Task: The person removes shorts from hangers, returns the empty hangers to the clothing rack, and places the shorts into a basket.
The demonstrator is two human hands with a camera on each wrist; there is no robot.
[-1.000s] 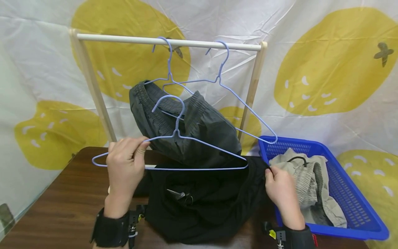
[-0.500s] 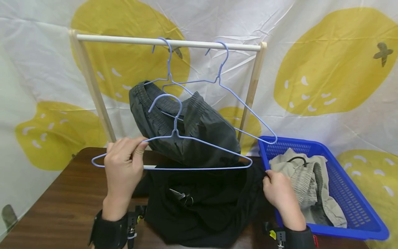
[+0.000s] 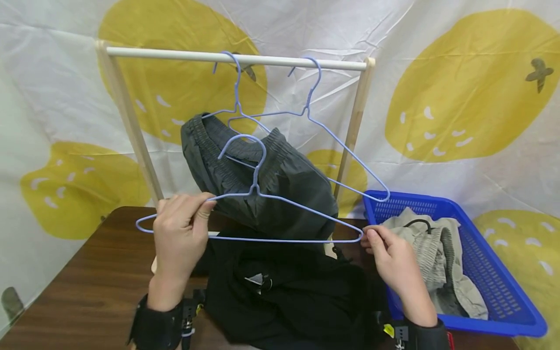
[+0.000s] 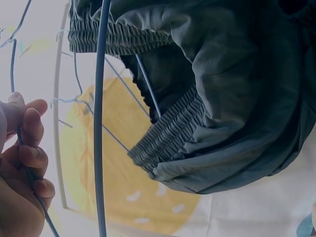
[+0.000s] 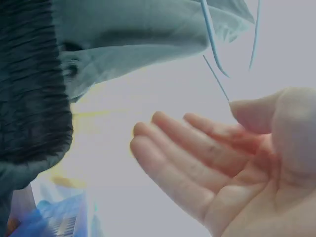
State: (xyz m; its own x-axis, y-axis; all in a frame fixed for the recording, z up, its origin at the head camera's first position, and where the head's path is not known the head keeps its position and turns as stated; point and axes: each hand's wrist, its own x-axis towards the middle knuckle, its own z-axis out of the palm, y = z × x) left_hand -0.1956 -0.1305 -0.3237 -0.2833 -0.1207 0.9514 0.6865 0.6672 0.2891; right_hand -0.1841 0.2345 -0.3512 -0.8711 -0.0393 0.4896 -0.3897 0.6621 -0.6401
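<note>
Light-blue wire hanger (image 3: 255, 188) held above crumpled black cloth garment (image 3: 302, 296): our left hand (image 3: 180, 231) pinches its left side; right hand (image 3: 400, 265) at its right tip, pinch uncertain. Probably steadying hanger; next move likely calls for firm two-handed hold.

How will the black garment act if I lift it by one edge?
The black garment will probably hang floppy, as it lies slumped in soft folds. It seems unlikely to roll or tip, being a low heap on the table. Pushed, it may bunch rather than slide whole, since it already creases loosely.
</note>
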